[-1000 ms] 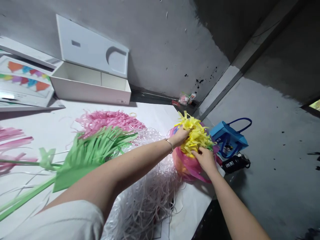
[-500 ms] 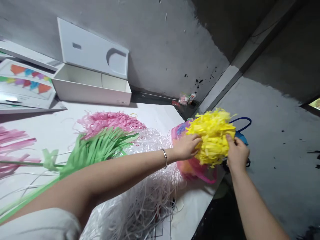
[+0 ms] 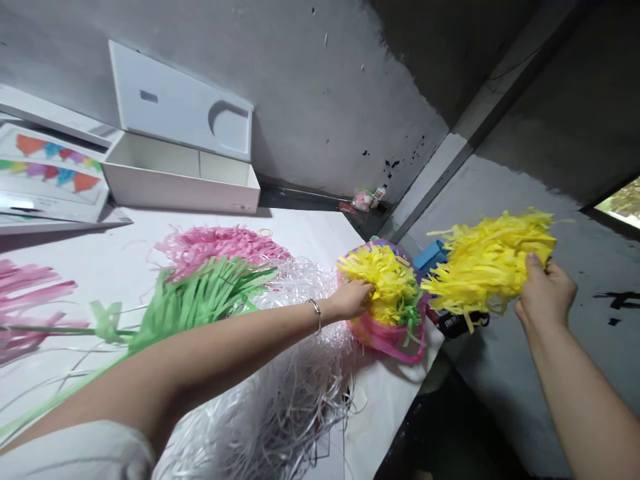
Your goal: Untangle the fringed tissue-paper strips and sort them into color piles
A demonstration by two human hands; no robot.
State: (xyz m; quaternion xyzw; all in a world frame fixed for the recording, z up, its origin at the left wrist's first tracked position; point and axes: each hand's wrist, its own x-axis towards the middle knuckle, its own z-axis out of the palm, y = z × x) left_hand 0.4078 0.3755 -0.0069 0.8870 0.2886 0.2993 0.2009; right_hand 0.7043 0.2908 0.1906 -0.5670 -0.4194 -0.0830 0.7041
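In the head view, we find the handling divided between two places. The right hand (image 3: 549,291) is closed on a bright yellow bunch of cut-fringe streamers (image 3: 493,260), thumb uppermost, and holds it up beside the table, clear of the bag. The left hand (image 3: 354,300) reaches to a pink, see-through bag with a looped handle (image 3: 383,339); its fingers bend against a second yellow fringed bunch (image 3: 383,270) in the bag's mouth. Whether they grip it or merely press it, we cannot tell. We judge the step in hand to be the parting of the two yellow bunches; handling them calls for a light grip, as the thin strips could snag or crease.

As to materials, both yellow bunches appear papery, ruffled and dense, with ragged ends. Narrow green strips (image 3: 411,312) show beside the bagged one. Near the left forearm lies a large, tangled heap of glossy white ribbon (image 3: 280,380). Beyond it we note a crinkled pink fringe (image 3: 227,245) and a flatter green fringe with longer, straighter strips (image 3: 195,297). An open white rectangular box (image 3: 180,185) stands at the back of the white-covered table (image 3: 320,227), its lid upright.
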